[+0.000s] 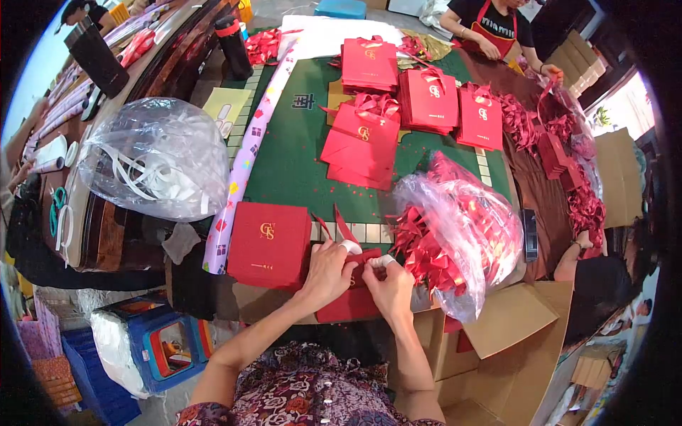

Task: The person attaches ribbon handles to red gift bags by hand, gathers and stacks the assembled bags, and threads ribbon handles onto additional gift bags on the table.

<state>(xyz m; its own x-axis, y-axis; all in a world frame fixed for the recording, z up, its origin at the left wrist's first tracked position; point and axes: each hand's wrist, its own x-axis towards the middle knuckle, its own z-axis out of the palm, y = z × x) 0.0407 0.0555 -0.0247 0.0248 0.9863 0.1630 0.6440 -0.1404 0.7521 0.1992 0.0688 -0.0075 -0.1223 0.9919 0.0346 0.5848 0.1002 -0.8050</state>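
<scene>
A red paper gift bag [349, 305] with gold print lies flat at the table's near edge, partly hidden by both hands. My left hand [329, 268] is closed in a pinch at the bag's top edge, where a red ribbon [344, 223] sticks up past the fingers. My right hand [390, 282] pinches the same top edge from the other side. White wraps cover a finger on each hand. Left of them sits a stack of red bags [268, 245]. To the right, a clear plastic sack [490, 234] bulges with red ribbons, close to my right hand.
Finished-looking red bags with ribbon handles [362, 135] lie in piles across the green table mat [284, 163]. A clear bag of white ribbon [153, 160] and a patterned roll [250, 153] lie left. An open cardboard box [522, 326] stands below right. A co-worker [497, 28] handles ribbon at far right.
</scene>
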